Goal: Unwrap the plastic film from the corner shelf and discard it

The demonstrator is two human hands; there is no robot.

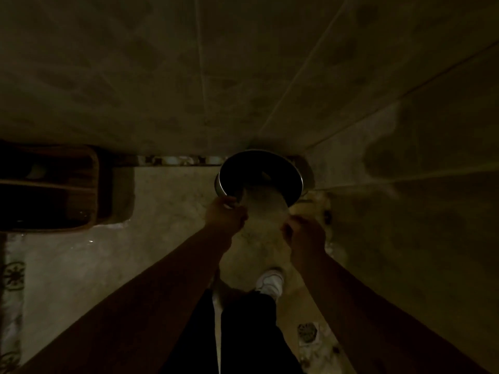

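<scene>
Dim tiled walls (243, 63) met at a corner above a round bin (260, 176) at frame centre. Both hands, left (225, 215) and right (306, 237), pinched the pale plastic film (263, 211) hanging over the bin's rim.

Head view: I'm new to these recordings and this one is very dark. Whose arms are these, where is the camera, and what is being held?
There is no machine here. The single picture comes from a camera worn on a person's head, looking down past their own two bare arms. The left hand and the right hand hold a pale, cloudy sheet, apparently the plastic film, whose top end reaches into a round dark bin standing in the corner of tiled walls. Both hands look closed on the film's edges, though the dimness hides the fingers. Below are dark trousers and a white shoe on the floor. A wooden shelf sits left.
</scene>
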